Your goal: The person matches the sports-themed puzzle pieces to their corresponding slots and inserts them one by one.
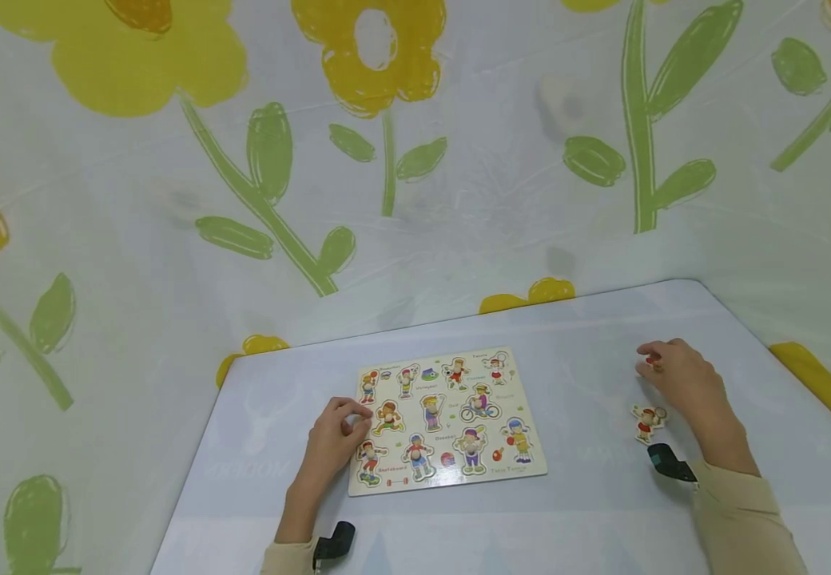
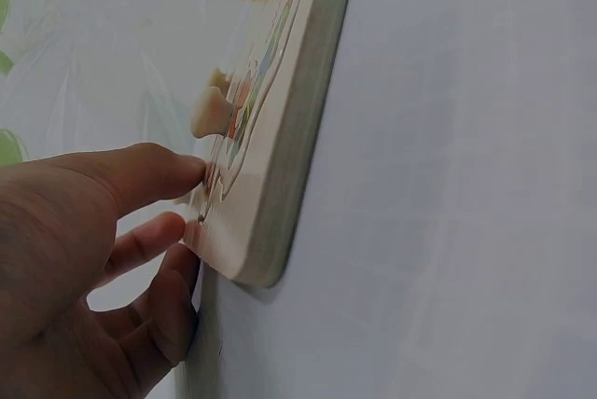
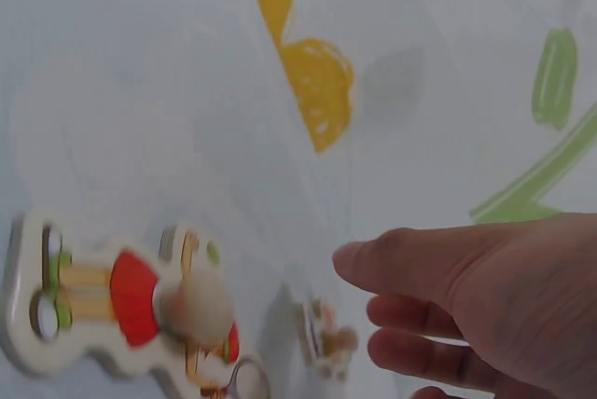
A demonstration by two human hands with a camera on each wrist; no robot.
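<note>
A wooden knobbed puzzle board (image 1: 516,399) with sports figures lies on the table. My left hand (image 1: 336,435) rests at its left edge, the thumb and index fingertips right at the board's face near a corner in the left wrist view. On the right, my right hand (image 1: 689,379) hovers with its thumb and fingers apart, nothing between them. Beneath its fingertips is a small puzzle piece (image 3: 326,343), partly hidden in the head view. Closer to the right wrist lies a tennis player puzzle piece (image 1: 648,423), its red outfit and round knob showing.
Several figure pieces with knobs sit in the board, such as a cyclist (image 1: 482,403). The pale table (image 1: 257,495) meets a flower-printed cloth (image 1: 473,200) at its back. A black wrist camera (image 1: 670,463) sits on the right sleeve, another (image 1: 335,541) on the left.
</note>
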